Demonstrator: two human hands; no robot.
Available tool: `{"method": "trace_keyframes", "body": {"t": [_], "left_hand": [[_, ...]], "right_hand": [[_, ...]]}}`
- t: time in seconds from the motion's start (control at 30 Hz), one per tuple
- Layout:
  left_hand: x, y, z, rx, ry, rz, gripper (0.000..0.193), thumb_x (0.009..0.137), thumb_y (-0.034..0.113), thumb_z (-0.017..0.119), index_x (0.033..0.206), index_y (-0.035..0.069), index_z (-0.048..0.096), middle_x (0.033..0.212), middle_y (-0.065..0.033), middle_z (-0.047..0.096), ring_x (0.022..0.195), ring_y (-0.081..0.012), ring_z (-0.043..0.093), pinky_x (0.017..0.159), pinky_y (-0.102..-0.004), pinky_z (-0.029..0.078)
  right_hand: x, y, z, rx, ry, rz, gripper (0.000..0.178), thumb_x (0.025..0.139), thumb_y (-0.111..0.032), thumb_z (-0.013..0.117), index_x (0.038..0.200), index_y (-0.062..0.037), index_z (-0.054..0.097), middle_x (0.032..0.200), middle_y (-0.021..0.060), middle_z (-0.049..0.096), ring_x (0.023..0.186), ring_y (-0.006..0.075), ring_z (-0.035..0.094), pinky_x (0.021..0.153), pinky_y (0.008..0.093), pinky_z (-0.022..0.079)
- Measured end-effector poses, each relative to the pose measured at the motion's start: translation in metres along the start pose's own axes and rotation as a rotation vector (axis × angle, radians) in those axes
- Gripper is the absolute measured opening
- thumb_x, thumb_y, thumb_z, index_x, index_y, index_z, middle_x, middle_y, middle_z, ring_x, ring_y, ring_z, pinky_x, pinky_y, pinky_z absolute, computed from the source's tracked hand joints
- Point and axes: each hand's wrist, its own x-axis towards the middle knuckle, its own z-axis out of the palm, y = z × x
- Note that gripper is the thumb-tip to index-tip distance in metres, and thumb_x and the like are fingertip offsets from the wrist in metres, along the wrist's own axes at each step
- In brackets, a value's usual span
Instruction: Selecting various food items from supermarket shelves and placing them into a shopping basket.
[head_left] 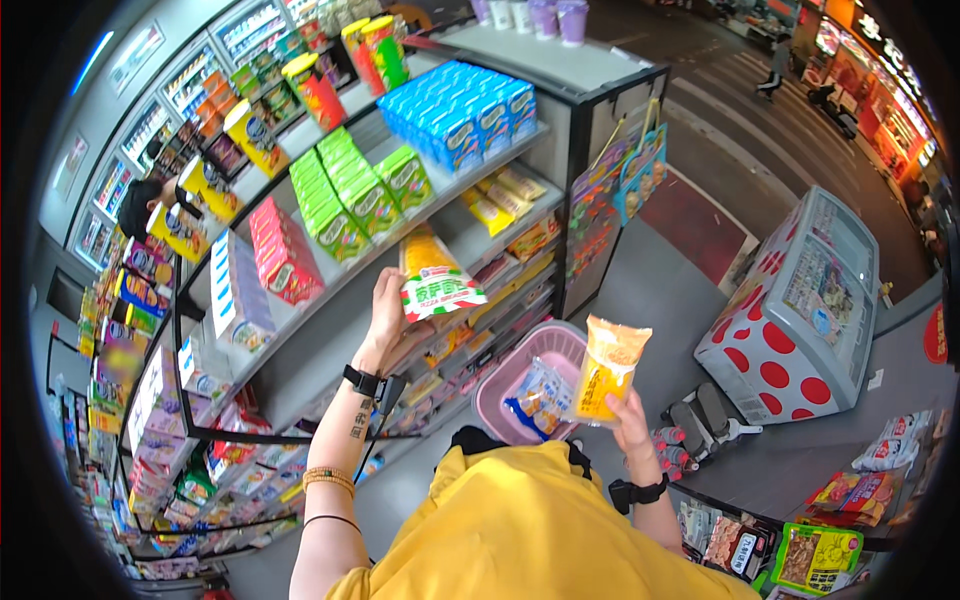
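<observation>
Evidently, left hand (386, 308) and right hand (629, 425) both full

The left curls round one edge of a shiny red-white-green pack (440, 287) at its two o'clock, long axis eleven-to-five. The right pinches the foot of a glossy yellow packet (606, 370), slanting toward one o'clock. Nearer the right, at its ten o'clock: a smooth pink basket (552, 345) holding a blue-and-white bag (547, 391).
</observation>
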Motion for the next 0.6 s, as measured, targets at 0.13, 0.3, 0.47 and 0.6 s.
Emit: {"method": "trace_keyframes", "body": {"t": [0.13, 0.3, 0.47, 0.6], "left_hand": [[-0.038, -0.019, 0.003, -0.12, -0.126, -0.213, 0.007, 0.096, 0.013, 0.047, 0.095, 0.008, 0.052, 0.082, 0.0012, 0.052, 0.075, -0.0077, 0.05, 0.069, -0.0248, 0.046], [-0.077, -0.084, 0.002, 0.075, -0.311, -0.327, 0.008, 0.094, 0.016, 0.05, 0.095, 0.008, 0.052, 0.079, 0.0049, 0.049, 0.073, -0.0046, 0.045, 0.065, -0.021, 0.038], [-0.1, -0.185, -0.003, 0.32, -0.402, -0.365, 0.01, 0.093, 0.017, 0.053, 0.093, 0.007, 0.052, 0.079, 0.0028, 0.05, 0.073, -0.009, 0.046, 0.067, -0.0243, 0.039], [-0.107, -0.241, 0.005, 0.673, -0.502, -0.33, 0.015, 0.092, 0.02, 0.055, 0.091, 0.006, 0.053, 0.078, -0.0016, 0.053, 0.074, -0.0109, 0.051, 0.067, -0.0288, 0.043]], "right_hand": [[0.007, 0.008, -0.006, 0.001, 0.05, 0.053, 0.046, 0.095, -0.012, 0.061, 0.136, 0.0011, 0.044, 0.129, 0.011, 0.06, 0.118, 0.0219, 0.059, 0.102, 0.0374, 0.046], [0.012, 0.012, -0.019, -0.045, 0.107, 0.098, 0.049, 0.096, -0.011, 0.059, 0.14, 0.0007, 0.041, 0.131, 0.0091, 0.058, 0.121, 0.0188, 0.056, 0.104, 0.0347, 0.042], [0.001, 0.014, -0.029, -0.051, 0.171, 0.158, 0.048, 0.096, -0.012, 0.058, 0.14, 0.0007, 0.041, 0.13, 0.0088, 0.058, 0.12, 0.0183, 0.056, 0.104, 0.0343, 0.043], [-0.009, 0.018, -0.039, -0.118, 0.229, 0.198, 0.048, 0.096, -0.013, 0.059, 0.14, 0.0002, 0.042, 0.131, 0.0089, 0.057, 0.12, 0.0183, 0.056, 0.102, 0.0341, 0.043]]}}
